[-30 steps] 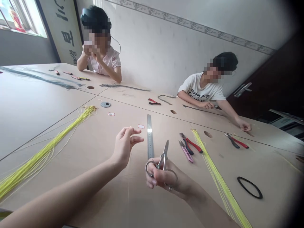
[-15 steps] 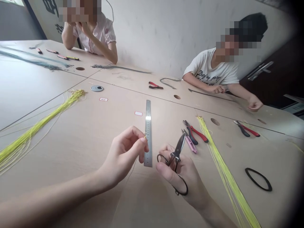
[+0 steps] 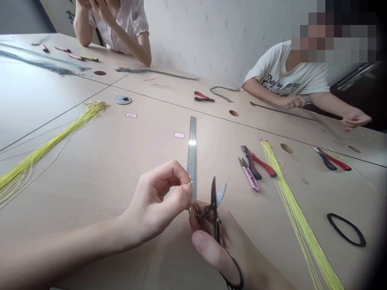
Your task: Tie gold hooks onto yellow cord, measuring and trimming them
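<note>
Between its thumb and forefinger, my left hand point(image 3: 157, 201) pinches the end of a thin yellow cord point(image 3: 190, 183); a small bit sticks up past the fingertips. My right hand point(image 3: 225, 245) holds a pair of scissors point(image 3: 214, 203), thumb and fingers in the handle loops. Their blades stand apart and point upward, just to the right of my left fingertips and not touching the cord. A steel ruler point(image 3: 192, 149) lies lengthwise on the table behind both hands, its near end partly covered by them.
Yellow cord bundles point(image 3: 54, 143) lie left and right. Pliers point(image 3: 258, 161) and pink thread snips point(image 3: 250, 177) rest right of the ruler, near a black oval ring point(image 3: 346, 229). Small labels point(image 3: 179, 135) and a metal disc point(image 3: 122, 100) lie farther back. Two people sit opposite; one handles dark cord.
The scissors have gone from nearly closed to blades apart. My right hand has turned them more upright and brought them nearer my left hand. The view has tilted slightly downward.
</note>
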The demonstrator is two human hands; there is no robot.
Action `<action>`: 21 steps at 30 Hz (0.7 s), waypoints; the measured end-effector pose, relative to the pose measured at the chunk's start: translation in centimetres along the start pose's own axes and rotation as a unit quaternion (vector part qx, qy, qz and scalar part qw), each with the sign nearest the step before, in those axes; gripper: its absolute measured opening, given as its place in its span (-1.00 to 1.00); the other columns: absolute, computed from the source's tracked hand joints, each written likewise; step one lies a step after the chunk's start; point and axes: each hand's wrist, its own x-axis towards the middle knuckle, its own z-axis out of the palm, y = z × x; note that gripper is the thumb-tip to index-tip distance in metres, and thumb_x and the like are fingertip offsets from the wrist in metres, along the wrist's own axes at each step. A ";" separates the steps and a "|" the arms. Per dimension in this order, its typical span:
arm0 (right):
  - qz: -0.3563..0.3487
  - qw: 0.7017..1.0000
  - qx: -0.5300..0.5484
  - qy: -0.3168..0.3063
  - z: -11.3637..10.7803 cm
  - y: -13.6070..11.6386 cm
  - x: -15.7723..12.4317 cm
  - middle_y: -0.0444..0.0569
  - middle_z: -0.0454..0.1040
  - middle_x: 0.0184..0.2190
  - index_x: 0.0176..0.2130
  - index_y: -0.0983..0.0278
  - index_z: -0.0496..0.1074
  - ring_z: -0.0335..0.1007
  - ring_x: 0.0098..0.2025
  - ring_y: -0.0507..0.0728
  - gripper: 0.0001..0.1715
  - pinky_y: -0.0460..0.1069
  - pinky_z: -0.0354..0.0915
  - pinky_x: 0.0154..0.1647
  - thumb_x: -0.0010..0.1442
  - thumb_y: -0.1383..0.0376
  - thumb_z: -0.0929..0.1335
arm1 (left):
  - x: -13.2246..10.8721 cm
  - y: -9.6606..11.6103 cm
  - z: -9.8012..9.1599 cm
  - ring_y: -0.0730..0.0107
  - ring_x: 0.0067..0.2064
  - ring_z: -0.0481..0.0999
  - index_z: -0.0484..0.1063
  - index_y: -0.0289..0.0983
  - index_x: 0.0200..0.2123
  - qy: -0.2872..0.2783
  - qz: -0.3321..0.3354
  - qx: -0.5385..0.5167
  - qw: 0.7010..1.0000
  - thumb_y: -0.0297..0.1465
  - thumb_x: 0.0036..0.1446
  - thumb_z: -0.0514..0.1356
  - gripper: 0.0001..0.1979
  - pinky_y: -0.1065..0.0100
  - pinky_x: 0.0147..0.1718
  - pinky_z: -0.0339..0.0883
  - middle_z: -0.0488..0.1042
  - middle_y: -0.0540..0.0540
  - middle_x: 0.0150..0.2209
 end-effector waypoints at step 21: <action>0.056 0.994 -0.085 0.031 0.9 0.4 0.0 -0.25 -0.01 -0.67 -0.62 0.24 0.04 -0.09 -0.62 -0.07 -0.64 -0.12 -0.09 -0.66 0.03 0.20 0.28 | 0.2 0.0 -0.2 0.55 -0.52 0.32 0.26 -0.26 -0.50 -0.033 0.047 -0.025 0.998 -0.58 0.07 0.07 -0.84 0.35 -0.36 0.30 0.34 0.09 -0.57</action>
